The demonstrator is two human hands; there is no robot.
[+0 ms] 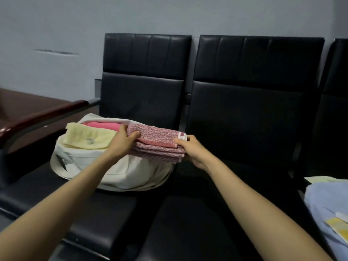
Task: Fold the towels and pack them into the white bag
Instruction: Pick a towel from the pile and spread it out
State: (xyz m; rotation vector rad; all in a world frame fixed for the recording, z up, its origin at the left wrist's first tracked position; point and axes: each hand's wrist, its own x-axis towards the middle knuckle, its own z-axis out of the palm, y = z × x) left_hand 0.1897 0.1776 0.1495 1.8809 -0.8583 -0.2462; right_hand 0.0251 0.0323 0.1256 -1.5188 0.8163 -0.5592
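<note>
"Over the mouth of the white bag point(120, 172), as seen from where I stand, one folded speckled pink towel point(160, 143) is held level between two hands. Which grip has which end?"

"Left grip point(123, 141): thumb on top of the towel's left end, fingers curled beneath. Right grip point(190, 149): thumb on top at the right corner, by the white-striped hem, fingers underneath. Each is closed on the towel and has nothing else in it."

"Does the towel touch the bag?"

"Cannot tell. Its left part lies above the bag's opening. Its right end juts past the bag's side, above the gap between two black seats point(197, 219)."

"Count, please."

"Towels: four. One speckled, held. One pale yellow towel point(88, 137), draped over the bag's left rim, just beside the left grip. One plain pink towel point(105, 126), inside the bag, behind that grip. One blue towel point(327, 200) on the far-right seat, well apart from both hands. Behind it is one pale cloth point(318, 179), with too little showing to name. Bags: one, on the left seat. Seats: three, the third partly in view."

"And the arms?"

"Both forearms are bare, stretched forward from the lower corners and converging on the towel. The left wrist crosses the bag's front. A brown worktop point(28, 108) stands left of the seats."
</note>
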